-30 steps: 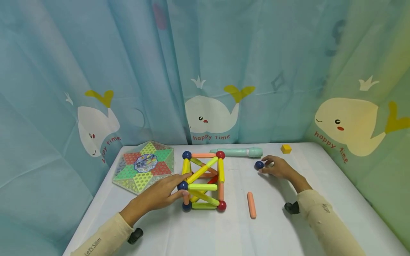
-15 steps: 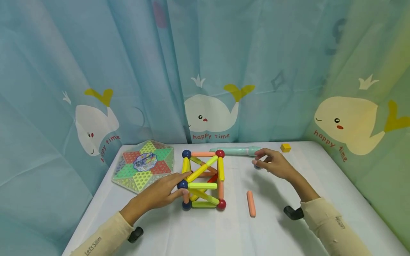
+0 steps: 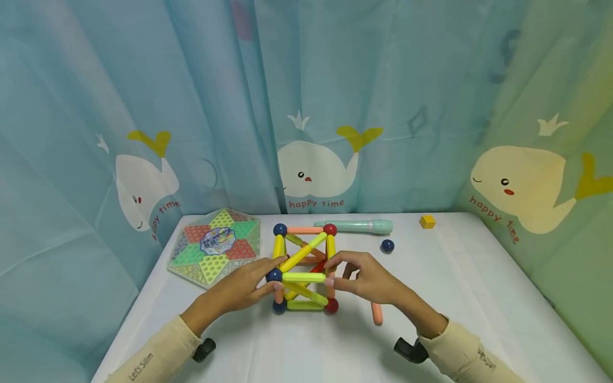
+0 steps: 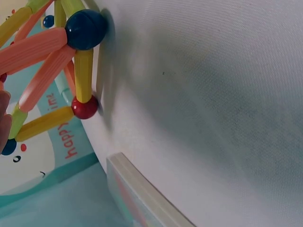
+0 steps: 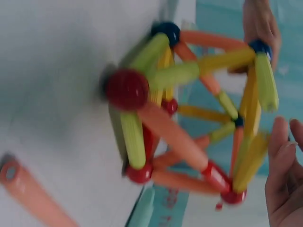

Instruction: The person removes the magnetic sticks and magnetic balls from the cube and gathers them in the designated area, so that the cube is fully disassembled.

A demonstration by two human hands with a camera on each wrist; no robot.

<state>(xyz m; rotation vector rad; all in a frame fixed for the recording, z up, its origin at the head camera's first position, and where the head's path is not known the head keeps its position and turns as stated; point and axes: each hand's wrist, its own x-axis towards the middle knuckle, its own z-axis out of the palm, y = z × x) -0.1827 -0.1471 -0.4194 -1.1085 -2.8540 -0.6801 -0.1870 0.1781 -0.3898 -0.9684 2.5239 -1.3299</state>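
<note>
A cube-like frame of magnetic building rods and balls [image 3: 306, 306] stands on the table, with yellow, green, salmon and red rods. My left hand [image 3: 244, 287] holds its upper near-left corner, thumb and fingers around the blue corner ball [image 3: 274, 275]. At the upper near-right corner, a green rod [image 3: 304, 277] ends without a ball. My right hand [image 3: 369, 276] is at that corner, fingers bent, with a gap between thumb and forefinger. In the right wrist view, its fingertips [image 5: 280, 125] are right beside the blurred end of a yellow rod [image 5: 248, 165].
A loose blue ball [image 3: 387, 246] lies right of the frame. Partly behind my right hand lies a salmon rod [image 3: 377, 314]. Farther back are a mint-green microphone-shaped stick [image 3: 364, 227] and a yellow cube [image 3: 428, 222]. A star-patterned game board [image 3: 244, 229] lies at left; a curtain [image 3: 407, 106] hangs behind.
My right hand has left the blue ball on the table and moved left and nearer, to the frame's upper near-right corner. My left hand keeps its hold on the frame.
</note>
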